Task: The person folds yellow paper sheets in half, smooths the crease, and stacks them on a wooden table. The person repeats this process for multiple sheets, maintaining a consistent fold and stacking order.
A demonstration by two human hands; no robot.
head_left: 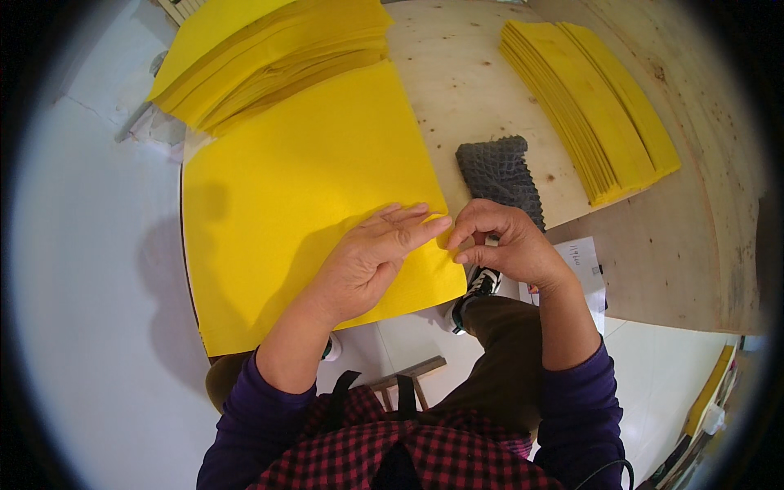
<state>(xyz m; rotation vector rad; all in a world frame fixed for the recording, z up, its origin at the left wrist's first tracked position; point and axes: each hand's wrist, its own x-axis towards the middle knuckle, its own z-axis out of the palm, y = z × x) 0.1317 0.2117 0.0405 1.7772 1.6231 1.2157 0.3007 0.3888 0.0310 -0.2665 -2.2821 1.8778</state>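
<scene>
A large yellow felt-like sheet [310, 163] lies spread on the wooden table in front of me. My left hand [367, 257] rests over its near right part, fingers stretched out and close to the sheet's right edge. At that edge my right hand [506, 245] bends thumb and forefinger together on the sheet's margin, which looks slightly raised there. The exact contact between the fingertips is hard to see. Just beyond the right hand lies a crumpled dark grey textured cloth [500, 173].
At the far left rises a thick pile of yellow sheets [269, 57]. Folded yellow pieces [592, 114] lie stacked at the far right on the wooden table [457, 90]. White paper [581, 273] hangs by the near table edge. A wooden stool [416, 371] stands below.
</scene>
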